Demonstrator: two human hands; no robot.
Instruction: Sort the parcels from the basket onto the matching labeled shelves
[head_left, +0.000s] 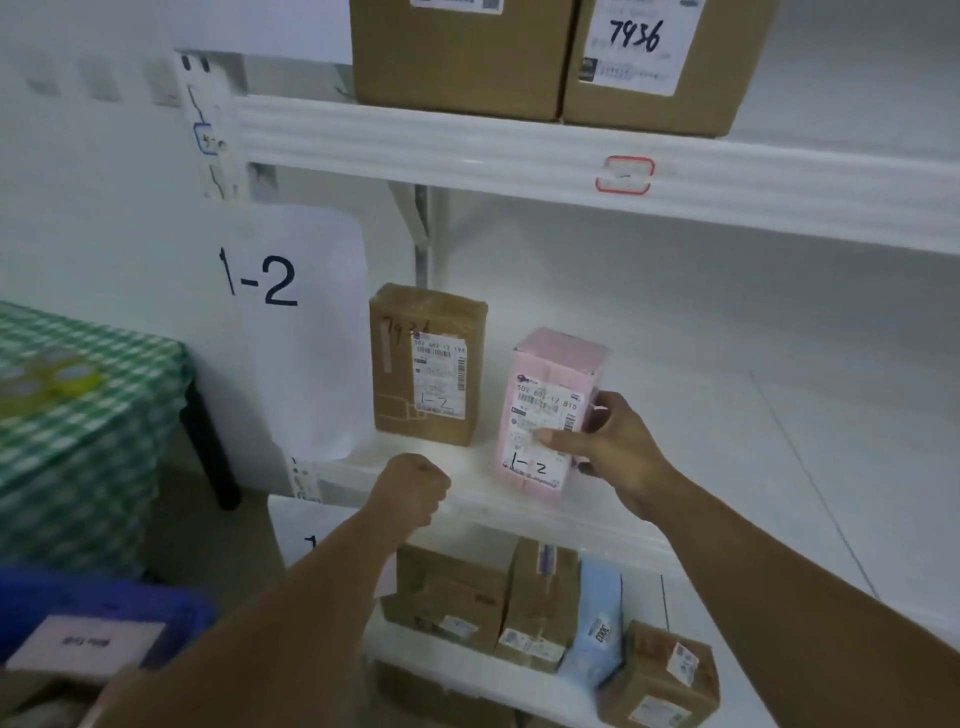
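A pink parcel (550, 395) marked "1-2" stands upright near the front of the middle shelf (675, 415). My right hand (613, 452) grips its right side, thumb across the label. A brown parcel (428, 364), also marked "1-2", stands upright just to its left. A white sign reading "1-2" (291, 312) hangs on the shelf's left end. My left hand (413, 486) is a closed fist at the shelf's front edge, holding nothing. The blue basket (104, 618) sits at the lower left, with a white-labelled parcel (83, 647) in it.
Two large brown boxes (545, 52) sit on the upper shelf, one marked "7936". The lower shelf holds several brown parcels (467, 597) and a light blue one (597, 623). A table with a green checked cloth (78, 415) stands at the left.
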